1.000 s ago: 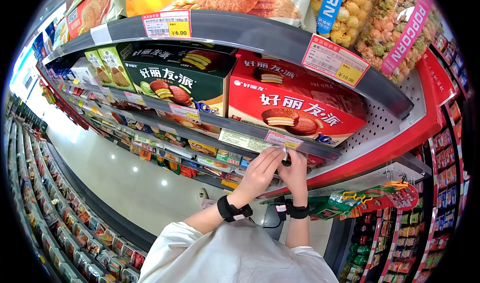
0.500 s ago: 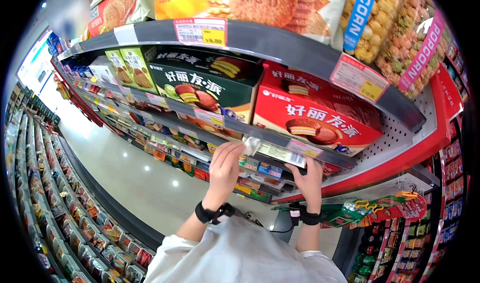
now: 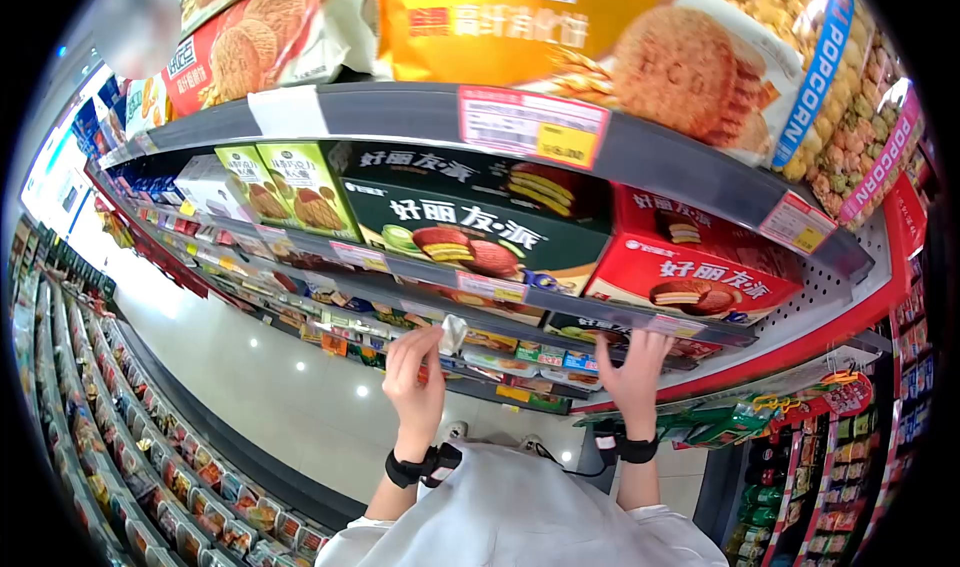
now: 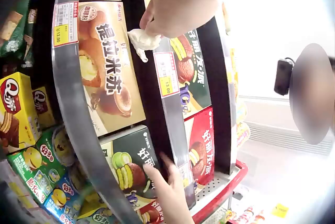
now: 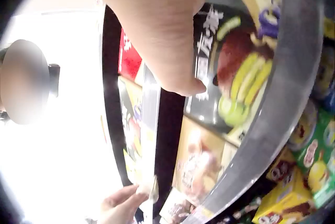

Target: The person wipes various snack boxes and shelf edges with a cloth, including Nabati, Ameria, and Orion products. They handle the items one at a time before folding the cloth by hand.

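My left hand (image 3: 414,379) pinches a crumpled white tissue-like piece (image 4: 144,42) between thumb and fingers, in front of the shelf edge. To the right, my right hand (image 3: 634,377) is raised with its fingers spread, fingertips at the shelf edge below a red pie box (image 3: 695,275). Its thumb lies close to a dark green pie box (image 4: 131,164) on the lower shelf in the left wrist view. Beside that box lies a tan box (image 4: 107,67). Another dark green pie box (image 3: 470,232) stands on the shelf above.
Biscuit bags (image 3: 500,37) and popcorn packs (image 3: 815,77) fill the upper shelf. Price tags (image 3: 535,127) line the grey shelf edges. A red-edged end panel (image 3: 870,287) with hanging packets (image 3: 740,412) borders the right. Stocked racks (image 3: 120,447) run along the left beyond the pale floor.
My hands, close together a second ago, have moved apart, the left going left with the white piece. A printed pale panel with a barcode has disappeared; a dark green box shows there now.
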Tool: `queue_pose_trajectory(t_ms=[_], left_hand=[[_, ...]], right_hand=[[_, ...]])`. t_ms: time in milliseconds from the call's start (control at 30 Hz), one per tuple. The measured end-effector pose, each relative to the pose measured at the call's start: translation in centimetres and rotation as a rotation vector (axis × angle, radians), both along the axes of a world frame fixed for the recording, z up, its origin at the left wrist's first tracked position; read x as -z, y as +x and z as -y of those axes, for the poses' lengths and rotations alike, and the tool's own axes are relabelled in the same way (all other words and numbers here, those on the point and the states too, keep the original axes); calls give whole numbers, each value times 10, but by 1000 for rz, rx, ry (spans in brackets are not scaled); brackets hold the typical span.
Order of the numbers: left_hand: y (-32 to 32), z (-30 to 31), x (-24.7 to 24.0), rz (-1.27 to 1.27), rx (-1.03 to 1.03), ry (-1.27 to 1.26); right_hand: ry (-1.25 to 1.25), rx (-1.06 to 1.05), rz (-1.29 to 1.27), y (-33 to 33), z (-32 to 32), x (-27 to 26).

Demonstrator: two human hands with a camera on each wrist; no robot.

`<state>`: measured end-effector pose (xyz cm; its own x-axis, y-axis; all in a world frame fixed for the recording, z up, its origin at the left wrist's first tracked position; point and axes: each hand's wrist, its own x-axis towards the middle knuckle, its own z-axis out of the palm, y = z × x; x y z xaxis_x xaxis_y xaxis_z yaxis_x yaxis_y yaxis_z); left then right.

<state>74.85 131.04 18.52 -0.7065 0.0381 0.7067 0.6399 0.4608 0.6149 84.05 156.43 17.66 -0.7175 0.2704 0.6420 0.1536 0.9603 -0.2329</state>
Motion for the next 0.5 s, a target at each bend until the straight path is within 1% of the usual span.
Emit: queue_pose_trajectory(t_ms=[167,200,233,300,367,400,433,500], left_hand=[[-18,18,-7,-31,93,-21],[-26,35,-5,-29,125,-46],[-32,42,0,-29,148,-56],[-43,55,4,-36,176,-63],[-51,70,7,-42,177,-60],[-55,77,7,-46,182,-56],[-58,84,8,-40,197,-50],[-64,95,8,-20,231,-50]], right_hand=[[-20,-135,33,-52,62,-5],[-70,-117,134,-68,74,1],[-19,-124,78,-76,81,-2],[-51,-114,103,-84,83,7],[44,-55,40,-88,81,15],[-38,-60,75,-89,80,18],[-9,-55,59,-92,78,20],[-34,-58,63,-95,80,21]])
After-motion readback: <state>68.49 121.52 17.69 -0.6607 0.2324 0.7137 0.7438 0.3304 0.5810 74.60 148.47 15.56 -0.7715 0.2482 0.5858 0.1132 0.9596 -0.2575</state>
